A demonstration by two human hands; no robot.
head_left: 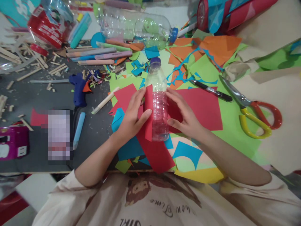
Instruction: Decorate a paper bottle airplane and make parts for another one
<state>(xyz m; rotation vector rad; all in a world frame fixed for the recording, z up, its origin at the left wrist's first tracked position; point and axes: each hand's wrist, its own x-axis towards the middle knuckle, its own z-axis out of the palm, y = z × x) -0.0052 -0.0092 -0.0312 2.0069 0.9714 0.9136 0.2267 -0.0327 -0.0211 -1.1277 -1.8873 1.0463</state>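
A small clear plastic bottle [159, 103] with a purple cap stands upright in the middle, with a sheet of red paper [148, 116] curled round its left side. My left hand [133, 117] presses the red paper flat against the bottle, fingers stretched along it. On the bottle's right side my right hand [184, 114] holds the bottle and the paper behind it, fingers curved round. More red paper [202, 108] lies flat behind and right of the bottle.
Scissors [249, 110] with red and yellow handles lie at the right, a black pen [211, 91] beside them. A blue glue gun [78, 89] and a glue stick [104, 101] lie at the left. Paper scraps, wooden sticks and a large empty bottle [136, 26] fill the back.
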